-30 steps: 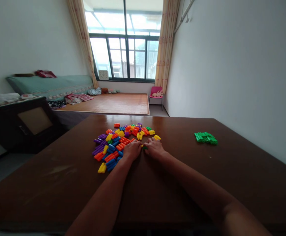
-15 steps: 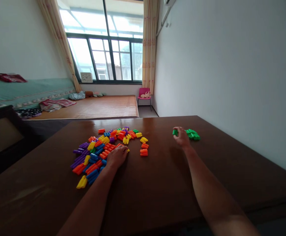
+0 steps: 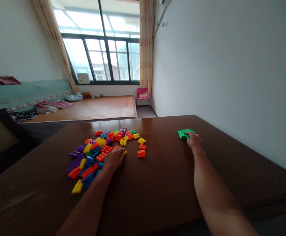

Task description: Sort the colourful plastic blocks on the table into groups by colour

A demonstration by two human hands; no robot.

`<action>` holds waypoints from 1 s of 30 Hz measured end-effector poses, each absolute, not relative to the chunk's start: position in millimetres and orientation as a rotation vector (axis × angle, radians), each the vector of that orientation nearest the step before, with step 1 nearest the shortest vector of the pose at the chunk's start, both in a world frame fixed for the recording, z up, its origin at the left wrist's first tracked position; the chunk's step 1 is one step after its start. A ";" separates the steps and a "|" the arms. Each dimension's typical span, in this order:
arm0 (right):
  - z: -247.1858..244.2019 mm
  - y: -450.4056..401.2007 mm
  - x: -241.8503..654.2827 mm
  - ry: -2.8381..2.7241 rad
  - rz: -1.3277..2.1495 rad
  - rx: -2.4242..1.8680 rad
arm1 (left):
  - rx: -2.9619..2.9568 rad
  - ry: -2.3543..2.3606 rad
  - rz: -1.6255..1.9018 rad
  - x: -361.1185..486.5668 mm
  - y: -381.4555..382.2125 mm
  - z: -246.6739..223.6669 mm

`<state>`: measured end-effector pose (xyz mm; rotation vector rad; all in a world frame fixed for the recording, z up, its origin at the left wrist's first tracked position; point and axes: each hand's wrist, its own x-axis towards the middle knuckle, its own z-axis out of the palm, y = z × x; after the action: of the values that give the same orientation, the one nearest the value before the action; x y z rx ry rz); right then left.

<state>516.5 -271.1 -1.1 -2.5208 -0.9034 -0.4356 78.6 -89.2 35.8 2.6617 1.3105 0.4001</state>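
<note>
My left hand (image 3: 114,159) rests at the right edge of a pile of plastic building blocks (image 3: 90,159) in orange, blue, purple, yellow and green. Its fingers are curled down, and the end of a yellow block (image 3: 125,152) shows at the fingertips; the rest of that block is hidden. Farther right, my right hand (image 3: 194,141) is at the near right side of a cluster of green blocks (image 3: 182,134). Its fingers are closed over a green block at the cluster's edge, partly covered by the hand.
Between my hands, an orange block (image 3: 141,153), another orange block (image 3: 142,147) and a yellow block (image 3: 141,141) lie apart from the pile. The brown table (image 3: 157,186) runs close to the white wall (image 3: 221,72) on the right. Beyond it stand a bed (image 3: 103,106) and a pink chair (image 3: 142,92).
My right hand has moved from the left side of the green cluster, where it held a green block, to its right side. The left hand stays by the pile. The view has shifted slightly.
</note>
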 end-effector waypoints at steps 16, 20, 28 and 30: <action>-6.4 -256.2 521.0 -0.802 -0.737 -2.100 | 2.658 1.304 0.415 77.7 -97.8 37.2; 11.8 -226.1 454.9 -1.212 -0.709 -1.935 | 2.653 1.295 0.445 77.6 -98.3 35.9; 26.8 -105.3 317.4 -1.992 -0.267 -1.840 | 2.601 1.299 0.416 76.8 -103.9 40.0; 30.4 -71.3 311.1 -1.913 -0.212 -1.968 | 2.602 1.300 0.431 76.7 -104.2 39.6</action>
<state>311.1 -71.3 30.4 -1.9677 -1.9127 -0.2116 76.7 -104.2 39.6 2.6017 1.2997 0.4313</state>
